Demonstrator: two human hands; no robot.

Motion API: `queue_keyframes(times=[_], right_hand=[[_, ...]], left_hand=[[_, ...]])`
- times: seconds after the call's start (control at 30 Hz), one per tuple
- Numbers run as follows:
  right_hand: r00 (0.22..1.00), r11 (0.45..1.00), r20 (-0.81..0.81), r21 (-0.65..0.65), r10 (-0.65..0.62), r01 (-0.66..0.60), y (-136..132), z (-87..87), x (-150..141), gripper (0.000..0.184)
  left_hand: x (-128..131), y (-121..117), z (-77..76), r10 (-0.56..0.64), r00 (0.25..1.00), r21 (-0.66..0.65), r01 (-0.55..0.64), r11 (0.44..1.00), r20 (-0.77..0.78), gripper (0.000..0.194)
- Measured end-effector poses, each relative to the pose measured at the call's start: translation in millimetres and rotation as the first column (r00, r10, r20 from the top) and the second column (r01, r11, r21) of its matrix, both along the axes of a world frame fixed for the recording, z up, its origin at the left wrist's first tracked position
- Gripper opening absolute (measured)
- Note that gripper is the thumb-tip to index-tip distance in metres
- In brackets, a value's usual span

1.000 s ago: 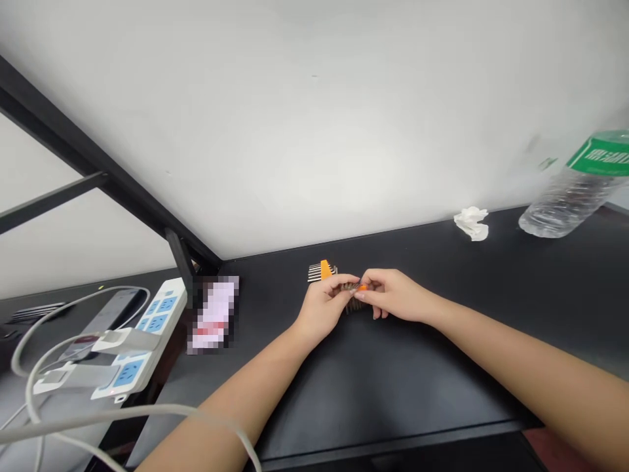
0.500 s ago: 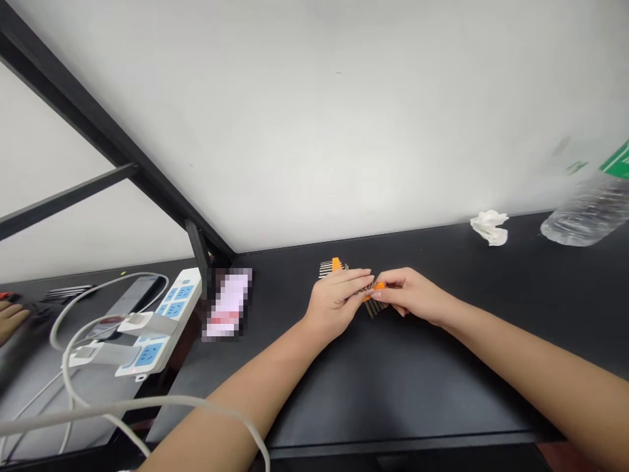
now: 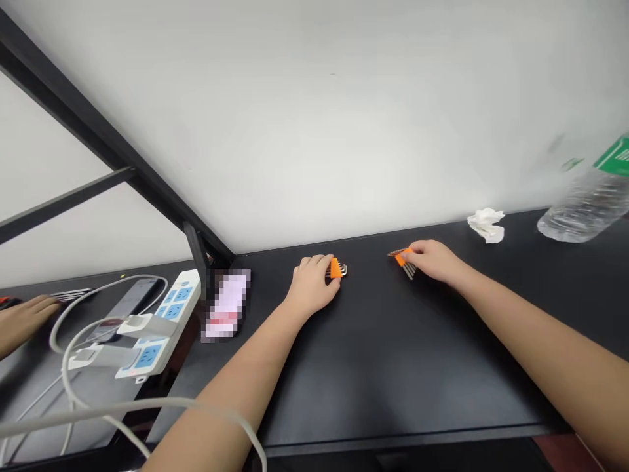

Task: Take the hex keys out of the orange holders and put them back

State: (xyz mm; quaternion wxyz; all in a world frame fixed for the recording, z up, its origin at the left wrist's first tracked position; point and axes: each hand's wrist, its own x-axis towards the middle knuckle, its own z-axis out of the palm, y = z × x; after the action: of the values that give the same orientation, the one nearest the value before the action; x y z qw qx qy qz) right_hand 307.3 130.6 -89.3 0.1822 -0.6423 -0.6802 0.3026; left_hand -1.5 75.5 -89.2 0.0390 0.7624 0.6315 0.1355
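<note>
The left hand point(image 3: 310, 284) is angled toward one o'clock on the black desk point(image 3: 373, 367), thumb and fingers curved around one orange hex-key set point(image 3: 336, 268); whether it is gripped cannot be told. At three o'clock from it, a second orange set point(image 3: 401, 259) is pinched by the right hand point(image 3: 431, 258), wrist pointed toward ten.

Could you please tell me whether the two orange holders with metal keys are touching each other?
Apart. The head view shows a plain stretch of black tabletop between the left orange holder and the right orange holder.
</note>
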Motion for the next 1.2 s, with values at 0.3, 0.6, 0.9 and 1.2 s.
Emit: queue_keyframes(times=[0.3, 0.6, 0.9, 1.2], right_hand=[[0.967, 0.932, 0.218, 0.361, -0.132, 0.046, 12, -1.2, 17, 0.036], [0.801, 0.790, -0.202, 0.418, 0.563, -0.449, -45, -10.3, -66, 0.058], [0.560, 0.850, -0.752, 0.000, 0.347, -0.527, -44, -1.5, -65, 0.034], [0.539, 0.877, -0.829, -0.138, 0.152, -0.460, -48, -2.0, -67, 0.037]], left_hand=[[-3, 4, -7.0, -0.097, 0.989, 0.053, 0.092, 0.994, 0.114, 0.051], [9, -4, -3.4, -0.298, 0.885, 0.132, 0.268, 0.954, 0.359, 0.036], [28, -17, -6.3, -0.124, 0.405, -0.014, 0.320, 0.947, 0.906, 0.039], [29, -20, -9.0, -0.339, 0.645, 0.155, 0.325, 0.933, 0.684, 0.052]])
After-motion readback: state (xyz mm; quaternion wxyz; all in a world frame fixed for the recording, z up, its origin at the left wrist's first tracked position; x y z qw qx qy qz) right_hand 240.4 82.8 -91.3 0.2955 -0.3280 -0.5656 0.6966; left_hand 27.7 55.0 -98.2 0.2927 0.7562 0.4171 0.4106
